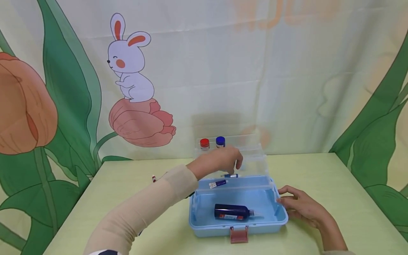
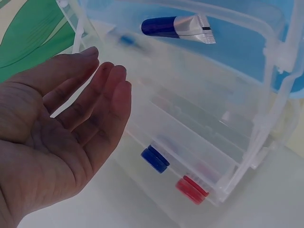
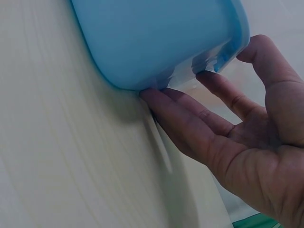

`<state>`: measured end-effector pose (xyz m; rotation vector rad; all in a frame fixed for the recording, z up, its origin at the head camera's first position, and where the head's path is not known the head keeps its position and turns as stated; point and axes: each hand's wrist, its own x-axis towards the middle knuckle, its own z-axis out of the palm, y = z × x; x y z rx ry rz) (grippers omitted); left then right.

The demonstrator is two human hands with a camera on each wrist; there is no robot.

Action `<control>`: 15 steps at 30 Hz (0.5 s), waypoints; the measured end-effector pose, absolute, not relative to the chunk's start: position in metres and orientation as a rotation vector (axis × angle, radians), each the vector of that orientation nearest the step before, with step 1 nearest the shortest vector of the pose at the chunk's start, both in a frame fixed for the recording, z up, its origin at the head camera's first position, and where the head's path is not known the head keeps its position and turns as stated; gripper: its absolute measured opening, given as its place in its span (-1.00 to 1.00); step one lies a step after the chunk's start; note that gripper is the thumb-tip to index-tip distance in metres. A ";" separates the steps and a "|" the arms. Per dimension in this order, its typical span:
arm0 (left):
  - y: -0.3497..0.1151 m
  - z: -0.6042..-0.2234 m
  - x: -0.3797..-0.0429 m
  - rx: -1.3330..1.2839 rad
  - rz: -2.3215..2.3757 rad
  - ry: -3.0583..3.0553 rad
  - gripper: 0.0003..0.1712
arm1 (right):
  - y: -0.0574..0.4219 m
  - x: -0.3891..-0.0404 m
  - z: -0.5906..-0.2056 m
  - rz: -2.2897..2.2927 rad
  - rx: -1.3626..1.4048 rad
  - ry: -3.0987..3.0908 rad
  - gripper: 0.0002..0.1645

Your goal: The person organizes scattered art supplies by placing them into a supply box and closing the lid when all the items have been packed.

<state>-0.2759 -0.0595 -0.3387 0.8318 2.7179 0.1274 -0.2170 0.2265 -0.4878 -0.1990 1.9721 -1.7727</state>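
Observation:
My left hand [image 1: 224,159] hangs over the translucent tray [image 1: 242,182] of a light blue plastic case, its fingers loosely bent and holding nothing. Just below its fingertips is a small blue paint tube [image 1: 231,175], blurred in the left wrist view. A second paint tube [image 1: 218,183], dark blue with a silver end, lies on the tray nearer me. My right hand [image 1: 302,205] grips the right side of the case [image 1: 239,230], thumb at the rim [image 3: 244,42] and fingers against the outer wall. Inside the case lies a dark bottle [image 1: 232,211] with a clear nozzle.
Behind the tray, jars with a red lid [image 1: 204,142] and a blue lid [image 1: 220,141] stand in the clear upper section [image 1: 262,156]. A pinkish latch [image 1: 239,234] hangs at the front. A small red-and-white item [image 1: 154,178] shows left of the case, beyond my left sleeve [image 1: 159,198].

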 end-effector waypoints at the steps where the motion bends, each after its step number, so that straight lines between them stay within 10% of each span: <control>1: -0.062 -0.340 -0.276 0.834 0.127 2.717 -0.84 | 0.226 -0.217 -0.489 -1.772 -0.201 1.972 -0.62; 15: -0.153 -0.328 -0.252 0.708 0.387 2.829 -0.85 | 0.227 -0.219 -0.491 -1.769 -0.214 1.965 -0.63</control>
